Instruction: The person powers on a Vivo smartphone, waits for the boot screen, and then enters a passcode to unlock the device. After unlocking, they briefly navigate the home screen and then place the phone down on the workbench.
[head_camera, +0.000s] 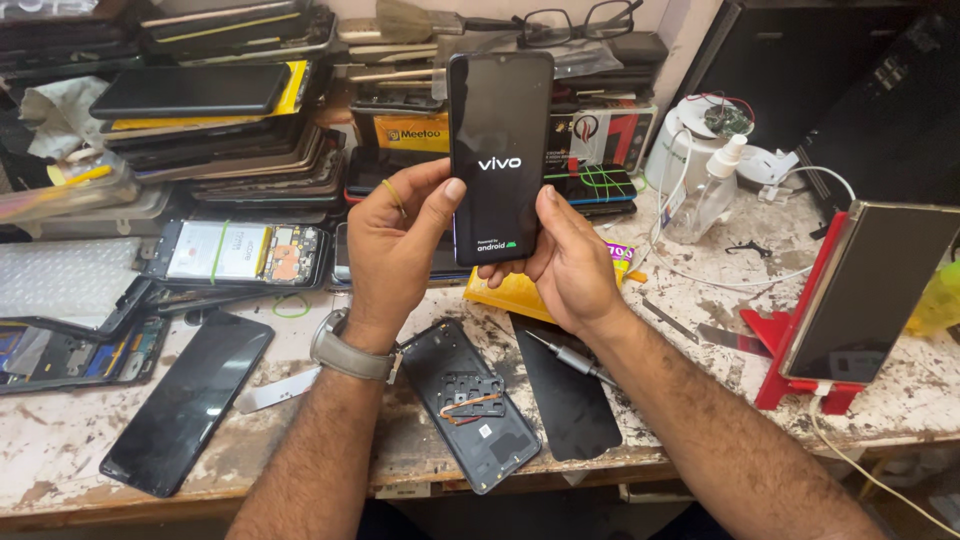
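Standing upright, the black phone (500, 155) is clamped between left hand (395, 245) and right hand (570, 265) fingers.

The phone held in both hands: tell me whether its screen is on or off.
On. The phone, held upright between the left hand and right hand, shows white start-up lettering on its dark screen.

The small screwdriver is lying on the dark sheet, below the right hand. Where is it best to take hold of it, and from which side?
Probably by the silver handle of the screwdriver, coming from above. It lies flat on the dark sheet, tip toward the upper left, and the thicker handle offers more to pinch across its sides than the thin shaft. The right forearm crosses just beside the handle end, so approach from the left.
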